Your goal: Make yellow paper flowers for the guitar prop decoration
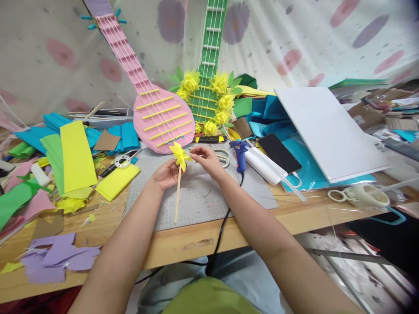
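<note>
The left hand (165,175) is closed on a yellow paper flower (179,153) and its stick (177,200), at the centre of the frame, above the gray mat (199,211) on the tabletop (163,246). The right hand (210,161) has its fingertips at a petal; whether they grip it, I cannot tell. Upper left, a shallow tray (128,113) has thin sticks and dark things in or across it. At right sits a cream cup (357,198), contents unclear.

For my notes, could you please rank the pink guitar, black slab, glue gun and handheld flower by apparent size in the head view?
1. Pink guitar
2. Black slab
3. Glue gun and handheld flower: too alike to rank
</note>
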The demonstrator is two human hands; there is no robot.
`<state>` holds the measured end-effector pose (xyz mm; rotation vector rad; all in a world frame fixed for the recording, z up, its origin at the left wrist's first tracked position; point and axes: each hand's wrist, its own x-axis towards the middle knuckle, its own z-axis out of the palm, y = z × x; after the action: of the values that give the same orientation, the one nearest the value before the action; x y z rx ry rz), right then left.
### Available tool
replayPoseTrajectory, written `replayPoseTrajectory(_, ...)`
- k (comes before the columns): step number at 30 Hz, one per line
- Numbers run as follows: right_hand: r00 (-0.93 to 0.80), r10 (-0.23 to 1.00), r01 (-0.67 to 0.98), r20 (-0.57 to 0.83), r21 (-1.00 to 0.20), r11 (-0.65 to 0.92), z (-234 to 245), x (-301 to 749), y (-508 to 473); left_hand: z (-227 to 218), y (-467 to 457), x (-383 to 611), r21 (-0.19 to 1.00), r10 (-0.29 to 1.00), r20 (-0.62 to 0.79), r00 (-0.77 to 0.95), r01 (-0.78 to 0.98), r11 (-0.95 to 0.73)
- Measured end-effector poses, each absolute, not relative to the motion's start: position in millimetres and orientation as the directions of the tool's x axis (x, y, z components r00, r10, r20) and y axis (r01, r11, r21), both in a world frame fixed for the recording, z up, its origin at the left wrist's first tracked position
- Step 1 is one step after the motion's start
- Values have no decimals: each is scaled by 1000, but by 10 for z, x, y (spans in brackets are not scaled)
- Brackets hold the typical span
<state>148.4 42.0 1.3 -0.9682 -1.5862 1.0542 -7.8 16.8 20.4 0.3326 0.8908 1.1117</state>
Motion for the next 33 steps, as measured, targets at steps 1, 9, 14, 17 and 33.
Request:
replayPoseTrajectory(1, -234, 918, 125, 320, -927, 355, 31, 1481, 401, 212, 166, -75, 587, 839, -494, 228, -624, 516)
replayPoseTrajectory(9, -252, 864, 323, 436, -803, 500, 60, 1439, 341, 221, 185, -86, 477, 765, -545, 343, -623, 620)
replayPoseTrajectory(14, -214, 858, 307, 467, -801, 513, 47, 1480, 379, 169, 210, -87, 511, 782, -527, 331, -612, 604)
replayPoseTrajectory(17, -214, 867, 326, 450, -804, 498, 46, 1498, 393, 124, 232, -80, 560, 807, -507, 303, -596, 575)
replayPoseTrajectory(33, -393, 912, 314, 114, -916, 250, 60, 1542, 388, 45, 288, 1, 854, 901, -240, -361, -521, 19)
